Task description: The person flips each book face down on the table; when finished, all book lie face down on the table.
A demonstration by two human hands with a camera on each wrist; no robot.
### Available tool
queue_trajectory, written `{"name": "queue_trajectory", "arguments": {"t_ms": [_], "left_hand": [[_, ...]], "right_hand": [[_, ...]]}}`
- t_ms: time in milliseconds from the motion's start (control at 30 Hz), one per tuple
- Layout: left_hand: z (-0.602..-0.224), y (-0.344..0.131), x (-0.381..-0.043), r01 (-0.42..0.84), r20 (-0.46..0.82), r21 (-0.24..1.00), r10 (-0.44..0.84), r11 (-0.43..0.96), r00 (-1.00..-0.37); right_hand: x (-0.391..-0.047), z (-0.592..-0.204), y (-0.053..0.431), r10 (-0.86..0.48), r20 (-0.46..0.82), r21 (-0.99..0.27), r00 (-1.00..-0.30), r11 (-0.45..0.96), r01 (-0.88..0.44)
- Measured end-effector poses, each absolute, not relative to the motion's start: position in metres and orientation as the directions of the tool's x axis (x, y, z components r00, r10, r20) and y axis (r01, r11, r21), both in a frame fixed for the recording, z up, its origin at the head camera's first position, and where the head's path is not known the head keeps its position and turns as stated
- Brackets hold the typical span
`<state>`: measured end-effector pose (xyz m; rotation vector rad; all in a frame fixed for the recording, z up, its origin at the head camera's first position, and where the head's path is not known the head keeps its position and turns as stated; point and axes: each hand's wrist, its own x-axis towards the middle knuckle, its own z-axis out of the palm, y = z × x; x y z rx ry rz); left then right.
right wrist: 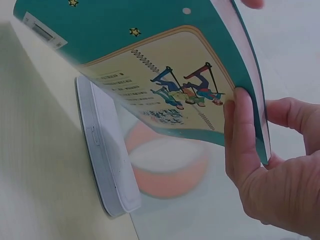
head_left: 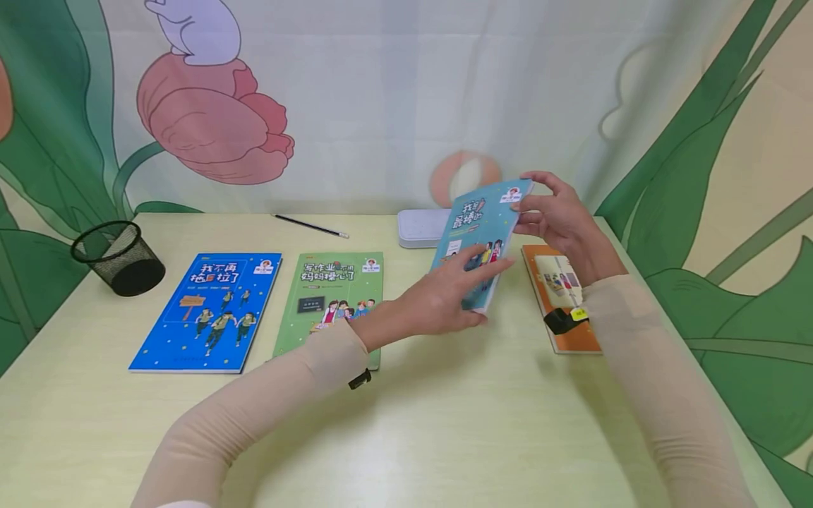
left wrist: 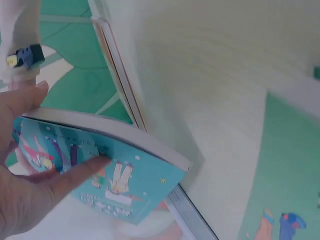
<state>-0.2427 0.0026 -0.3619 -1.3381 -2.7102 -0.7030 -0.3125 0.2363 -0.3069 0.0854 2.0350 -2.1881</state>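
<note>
A teal picture-covered book (head_left: pixel 473 219) is held tilted above the table, its back cover (right wrist: pixel 165 95) showing in the right wrist view. My right hand (head_left: pixel 559 215) pinches its upper right edge, with fingers (right wrist: pixel 244 125) against the back and the thumb on the other side. My left hand (head_left: pixel 444 293) lies across the lower front cover, its fingers spread and rather straight. In the left wrist view, the left thumb (left wrist: pixel 32 97) stands just past the bottom page edge. Beneath the right forearm lies an orange book (head_left: pixel 559 282), partly covered by the sleeve.
A green book (head_left: pixel 346 271), overlapped by the left forearm, and a blue book (head_left: pixel 209 310) lie on the table (head_left: pixel 394 437). A black mesh pen holder (head_left: pixel 136 268) leans at the left. Along the back are a pencil (head_left: pixel 311 226) and a pale case (head_left: pixel 419 229).
</note>
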Motion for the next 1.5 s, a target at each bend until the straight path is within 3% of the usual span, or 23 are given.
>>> {"name": "queue_trajectory", "arguments": {"t_ms": [267, 633, 1100, 1500], "left_hand": [[-0.360, -0.002, -0.247, 0.749, 0.182, 0.457, 0.774, 0.479, -0.607], [-0.354, -0.013, -0.251, 0.739, 0.212, 0.532, 0.780, 0.414, -0.589], [-0.359, -0.020, -0.257, 0.749, 0.350, 0.573, 0.727, 0.333, -0.591], [-0.365, -0.021, -0.255, 0.719, 0.445, 0.639, 0.632, 0.273, -0.635]], "right_hand": [[-0.310, -0.305, 0.234, -0.021, -0.139, -0.990, -0.990, -0.019, 0.140], [-0.309, -0.302, 0.231, 0.023, -0.117, -0.989, -0.993, 0.088, 0.118], [-0.308, -0.293, 0.225, 0.055, -0.063, -0.976, -0.996, 0.205, 0.073], [-0.304, -0.279, 0.218, 0.082, -0.046, -0.959, -0.996, 0.274, 0.067]]}}
